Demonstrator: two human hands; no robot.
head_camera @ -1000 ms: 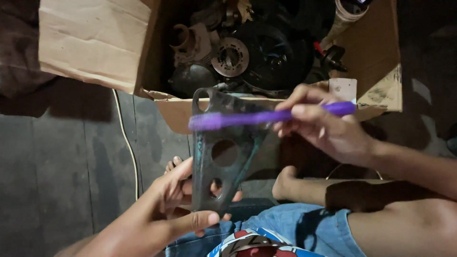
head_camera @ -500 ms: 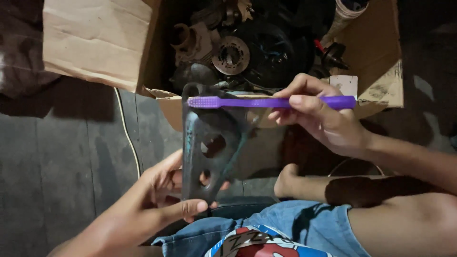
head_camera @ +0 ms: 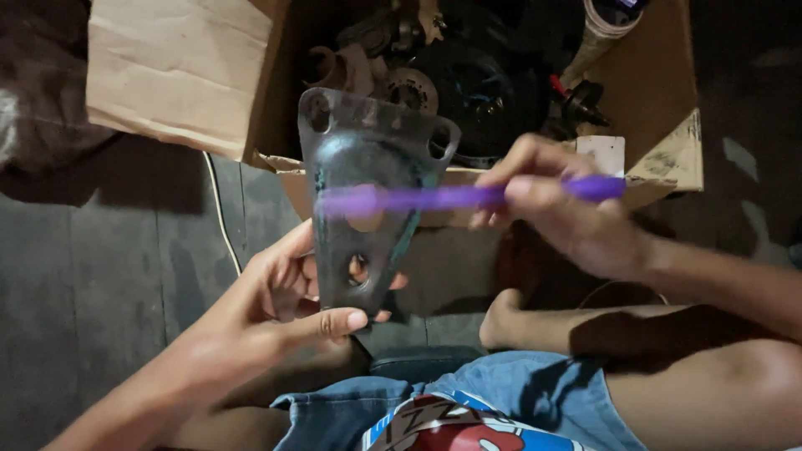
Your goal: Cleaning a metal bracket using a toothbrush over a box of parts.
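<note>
My left hand [head_camera: 288, 305] grips the narrow lower end of a dark triangular metal bracket [head_camera: 359, 163] with several round holes, held upright in front of me. My right hand [head_camera: 560, 213] holds a purple toothbrush [head_camera: 451, 198] by its handle. The brush head lies across the middle of the bracket's face and is blurred with motion.
An open cardboard box [head_camera: 180, 71] stands behind the bracket, filled with dark metal parts [head_camera: 468, 75] and a round hub. A pale cable [head_camera: 219, 209] runs down the dark plank floor. My bare knee [head_camera: 727, 392] and blue shorts [head_camera: 468, 401] are at the bottom right.
The bracket has risen and its wide end now reaches higher against the box. The toothbrush has moved down from the bracket's top edge to its middle.
</note>
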